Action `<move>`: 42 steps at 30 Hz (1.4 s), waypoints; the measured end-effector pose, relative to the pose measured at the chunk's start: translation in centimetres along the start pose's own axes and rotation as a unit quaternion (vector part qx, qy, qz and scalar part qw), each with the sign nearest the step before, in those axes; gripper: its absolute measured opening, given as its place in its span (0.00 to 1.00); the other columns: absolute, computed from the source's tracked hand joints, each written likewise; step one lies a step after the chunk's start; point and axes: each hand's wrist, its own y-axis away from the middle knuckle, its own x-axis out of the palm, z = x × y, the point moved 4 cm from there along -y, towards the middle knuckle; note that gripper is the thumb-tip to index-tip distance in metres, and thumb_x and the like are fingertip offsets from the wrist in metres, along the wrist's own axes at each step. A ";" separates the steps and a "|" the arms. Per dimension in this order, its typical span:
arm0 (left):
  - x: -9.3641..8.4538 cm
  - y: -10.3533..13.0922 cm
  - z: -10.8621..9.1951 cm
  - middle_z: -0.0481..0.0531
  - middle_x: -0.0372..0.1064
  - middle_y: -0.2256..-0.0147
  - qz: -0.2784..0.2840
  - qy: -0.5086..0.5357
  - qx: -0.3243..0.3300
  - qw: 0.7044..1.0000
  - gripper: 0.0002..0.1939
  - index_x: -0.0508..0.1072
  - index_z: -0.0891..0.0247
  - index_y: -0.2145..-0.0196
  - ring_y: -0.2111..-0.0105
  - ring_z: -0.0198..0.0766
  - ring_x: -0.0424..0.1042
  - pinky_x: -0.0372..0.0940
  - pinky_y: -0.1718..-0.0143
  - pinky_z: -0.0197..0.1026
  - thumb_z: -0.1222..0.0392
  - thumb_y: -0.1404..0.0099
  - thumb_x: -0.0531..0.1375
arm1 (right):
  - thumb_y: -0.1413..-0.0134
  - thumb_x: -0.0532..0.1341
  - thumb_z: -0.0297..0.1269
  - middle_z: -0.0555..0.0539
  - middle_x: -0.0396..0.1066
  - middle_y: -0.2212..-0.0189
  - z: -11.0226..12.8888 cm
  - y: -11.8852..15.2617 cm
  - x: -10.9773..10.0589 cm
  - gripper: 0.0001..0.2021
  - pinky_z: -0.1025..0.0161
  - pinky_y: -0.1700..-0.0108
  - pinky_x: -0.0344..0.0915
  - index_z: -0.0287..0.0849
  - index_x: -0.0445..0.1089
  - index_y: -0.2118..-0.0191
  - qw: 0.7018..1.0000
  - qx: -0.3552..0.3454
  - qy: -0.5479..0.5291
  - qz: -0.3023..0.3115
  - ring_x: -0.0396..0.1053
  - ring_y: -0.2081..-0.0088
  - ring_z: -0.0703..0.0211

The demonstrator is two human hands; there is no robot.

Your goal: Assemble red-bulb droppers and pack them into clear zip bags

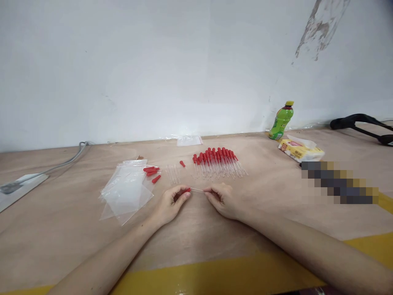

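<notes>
My left hand [175, 201] is closed on a red rubber bulb [188, 189], most of it hidden by the fingers. Between finger and thumb, my right hand [221, 198] pinches a thin glass tube [197, 189] that runs level to the bulb's mouth. Whether the tube sits inside the bulb or only touches it, I cannot tell. Beyond the hands lies a row of glass droppers [216, 162] with red bulbs. Several bare glass tubes [173, 174] lie left of the row, with a loose red bulb [182, 164] near them. More red bulbs [152, 172] rest farther left.
Clear plastic bags [127, 188] are piled at left, and a small bag [189, 141] lies by the wall. A green bottle [281, 121] and a tissue pack [301, 150] stand at back right. A grey cable [70, 159] crosses the left side. Yellow tape [196, 274] edges the table.
</notes>
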 end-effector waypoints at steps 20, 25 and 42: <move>0.4 0.8 -2.2 0.49 0.69 0.73 0.058 -0.140 0.094 0.984 0.10 0.71 0.62 0.67 0.74 0.33 0.66 0.60 0.72 0.35 0.57 0.38 0.51 | 0.45 0.49 0.33 0.49 0.70 0.76 1.0 -0.2 -0.1 0.11 0.60 0.64 0.45 0.41 0.69 0.69 0.988 -0.103 0.094 0.066 0.59 0.76 0.65; 0.7 1.1 -2.4 0.50 0.69 0.71 0.078 -0.145 0.129 0.978 0.09 0.70 0.62 0.67 0.72 0.34 0.66 0.61 0.69 0.36 0.59 0.37 0.51 | 0.45 0.50 0.32 0.50 0.70 0.77 1.2 -0.1 0.4 0.11 0.61 0.65 0.45 0.40 0.67 0.73 0.988 -0.086 0.091 0.094 0.59 0.76 0.66; -0.3 0.5 -1.8 0.53 0.70 0.64 0.104 -0.241 0.209 0.942 0.11 0.69 0.61 0.60 0.63 0.38 0.68 0.63 0.61 0.40 0.59 0.36 0.49 | 0.43 0.48 0.33 0.51 0.69 0.77 2.0 -0.1 1.2 0.12 0.63 0.65 0.52 0.41 0.64 0.75 0.988 -0.028 0.056 0.143 0.61 0.76 0.65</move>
